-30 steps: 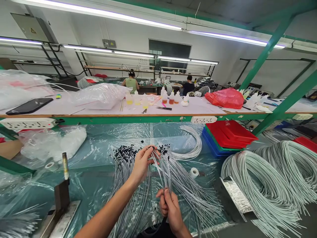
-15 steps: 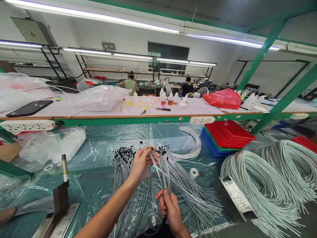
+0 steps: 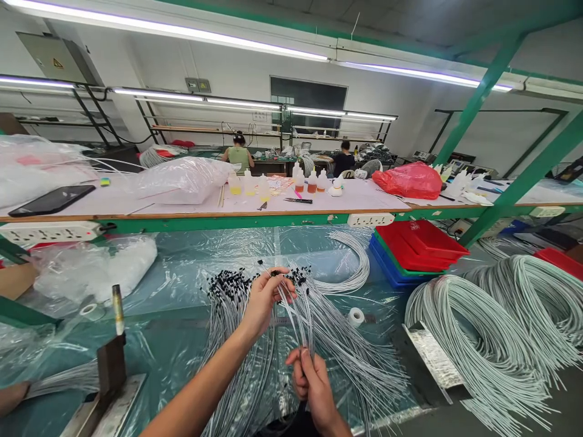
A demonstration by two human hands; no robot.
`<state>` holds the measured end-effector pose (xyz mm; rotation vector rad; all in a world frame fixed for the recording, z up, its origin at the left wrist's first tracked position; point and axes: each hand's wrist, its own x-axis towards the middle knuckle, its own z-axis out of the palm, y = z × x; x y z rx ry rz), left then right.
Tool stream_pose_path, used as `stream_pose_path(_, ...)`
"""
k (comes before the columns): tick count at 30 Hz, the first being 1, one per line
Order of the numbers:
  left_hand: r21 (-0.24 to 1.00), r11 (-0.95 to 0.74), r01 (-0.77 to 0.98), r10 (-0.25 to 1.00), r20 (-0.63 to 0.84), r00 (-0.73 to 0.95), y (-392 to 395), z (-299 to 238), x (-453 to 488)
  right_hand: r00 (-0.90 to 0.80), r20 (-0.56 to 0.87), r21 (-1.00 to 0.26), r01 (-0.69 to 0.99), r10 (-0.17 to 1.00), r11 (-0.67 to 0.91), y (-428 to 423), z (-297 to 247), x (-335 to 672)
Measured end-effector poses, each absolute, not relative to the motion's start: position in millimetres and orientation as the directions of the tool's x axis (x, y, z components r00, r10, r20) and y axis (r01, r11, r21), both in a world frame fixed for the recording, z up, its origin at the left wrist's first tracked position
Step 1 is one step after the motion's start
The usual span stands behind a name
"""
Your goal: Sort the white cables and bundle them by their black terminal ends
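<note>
Several thin grey cables [image 3: 298, 320] run between my two hands. My left hand [image 3: 263, 297] is closed around them close to their black-tipped upper ends; the fingers partly cover those ends. Lower down, my right hand [image 3: 310, 379] pinches the same cables between thumb and fingers. Under my left arm spreads a pile of grey cables [image 3: 228, 340] with small black connectors [image 3: 228, 284] at the far end. To the right of my hands fans a second pile of cables [image 3: 350, 340], its black ends just beyond my left fingers.
Coiled grey cables [image 3: 460, 340] lie at right, behind a metal bracket [image 3: 435, 355]. Stacked red, green and blue trays [image 3: 414, 246] stand farther back. A white tape roll [image 3: 356, 317] sits nearby. At left rises a metal fixture [image 3: 112, 364]. A raised shelf [image 3: 255, 209] holds bottles and bags.
The fingers of my left hand have shifted slightly at the cables' upper ends. My right hand stays in the same place, and the view has moved very little.
</note>
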<state>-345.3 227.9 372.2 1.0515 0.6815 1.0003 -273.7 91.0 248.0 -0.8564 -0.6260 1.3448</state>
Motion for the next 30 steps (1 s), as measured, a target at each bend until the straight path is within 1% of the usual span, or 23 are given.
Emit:
stream_pose_path(3, 0.945, 0.127, -0.303, 0.896, 0.022, 0.443, 228.1, 372.7, -343.5, 0.149, -0.072, -0.838, -0.546, 0.986, 0.021, 90.6, 247.7, -274.4)
stream_pose_path(8, 0.975, 0.053, -0.215, 0.905, 0.044, 0.424, 228.9, 371.1, -340.2, 0.165, -0.052, -0.861, -0.507, 0.985, 0.04, 89.1, 247.9, -274.5)
stream_pose_path(13, 0.956, 0.095, -0.278, 0.906, 0.033, 0.423, 226.7, 371.0, -339.8, 0.172, -0.053, -0.851, -0.524, 0.984, 0.046, 89.5, 249.3, -273.0)
stream_pose_path(20, 0.98, 0.026, -0.197, 0.897, 0.064, 0.438, 227.3, 368.6, -339.1, 0.155, -0.052, -0.854, -0.52, 0.986, 0.037, 91.0, 250.7, -272.8)
stream_pose_path(25, 0.974, 0.028, -0.223, 0.895, 0.075, 0.44, 230.7, 364.4, -337.0, 0.165, -0.061, -0.876, -0.482, 0.984, 0.027, 92.5, 252.8, -271.8)
stream_pose_path(30, 0.967, 0.055, -0.248, 0.891, 0.065, 0.449, 234.2, 360.4, -337.4, 0.17, -0.065, -0.873, -0.487, 0.983, 0.027, 94.4, 253.0, -270.9)
